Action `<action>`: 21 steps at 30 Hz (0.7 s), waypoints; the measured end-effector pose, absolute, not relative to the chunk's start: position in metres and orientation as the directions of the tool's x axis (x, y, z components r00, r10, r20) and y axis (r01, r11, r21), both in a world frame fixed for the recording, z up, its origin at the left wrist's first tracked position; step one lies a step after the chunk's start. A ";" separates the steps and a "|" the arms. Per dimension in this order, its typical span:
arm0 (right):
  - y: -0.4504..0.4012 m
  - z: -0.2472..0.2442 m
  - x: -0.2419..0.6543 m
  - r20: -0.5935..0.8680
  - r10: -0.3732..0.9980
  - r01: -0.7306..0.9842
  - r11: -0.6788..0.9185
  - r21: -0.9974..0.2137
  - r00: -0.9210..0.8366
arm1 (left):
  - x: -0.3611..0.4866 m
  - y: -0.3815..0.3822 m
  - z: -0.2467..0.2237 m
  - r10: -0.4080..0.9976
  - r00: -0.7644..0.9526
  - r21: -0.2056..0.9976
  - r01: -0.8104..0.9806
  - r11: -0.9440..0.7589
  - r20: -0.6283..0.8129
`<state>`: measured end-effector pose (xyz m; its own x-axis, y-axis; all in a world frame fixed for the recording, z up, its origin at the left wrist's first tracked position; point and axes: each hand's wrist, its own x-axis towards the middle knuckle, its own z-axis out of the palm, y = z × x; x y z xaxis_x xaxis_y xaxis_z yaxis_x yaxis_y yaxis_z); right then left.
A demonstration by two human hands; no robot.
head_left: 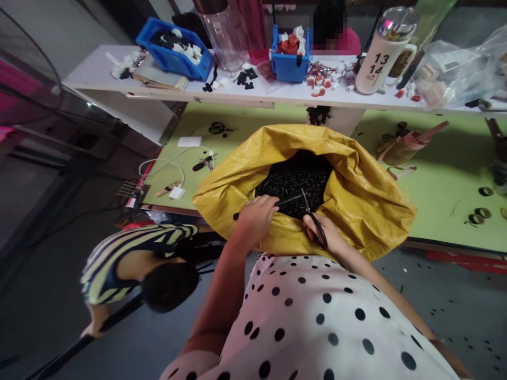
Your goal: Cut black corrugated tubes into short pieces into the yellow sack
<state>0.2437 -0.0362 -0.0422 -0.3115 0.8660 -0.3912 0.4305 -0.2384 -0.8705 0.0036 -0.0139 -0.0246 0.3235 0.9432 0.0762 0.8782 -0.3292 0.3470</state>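
A large yellow woven sack (360, 195) stands with its mouth rolled open in front of me, holding a heap of small black pieces (295, 179). My left hand (255, 219) is closed over the near left part of the rim, around a thin black ridged strip (291, 200) that sticks out to the right. A dark end also shows at the hand's left side. In my right hand (327, 232) is a pair of scissors (320, 230) with black handles. Their blades point up over the black pieces, close to the strip's far end.
Behind the sack is a green worktop (245, 113) with another pair of scissors (218, 127), a white cable and tape rolls. A white shelf (222, 94) above bears blue bins (174, 50) and a white flask (384, 53). At left a person in a striped top (130, 258) bends down.
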 end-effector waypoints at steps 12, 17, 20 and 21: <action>-0.040 -0.049 0.247 -0.379 0.871 0.394 -0.244 -0.886 -0.312 | -0.002 -0.011 -0.030 0.969 0.228 0.366 0.897 -0.247 0.094; -0.039 -0.039 0.244 -0.396 0.840 0.487 -0.186 -0.854 -0.372 | 0.001 -0.010 -0.026 0.961 0.254 0.360 0.891 -0.276 0.109; -0.037 -0.040 0.240 -0.412 0.845 0.502 -0.206 -0.840 -0.342 | 0.006 -0.011 -0.024 0.951 0.292 0.350 0.884 -0.308 0.099; -0.037 -0.041 0.239 -0.418 0.848 0.502 -0.219 -0.837 -0.326 | 0.008 -0.011 -0.024 0.948 0.304 0.346 0.883 -0.318 0.094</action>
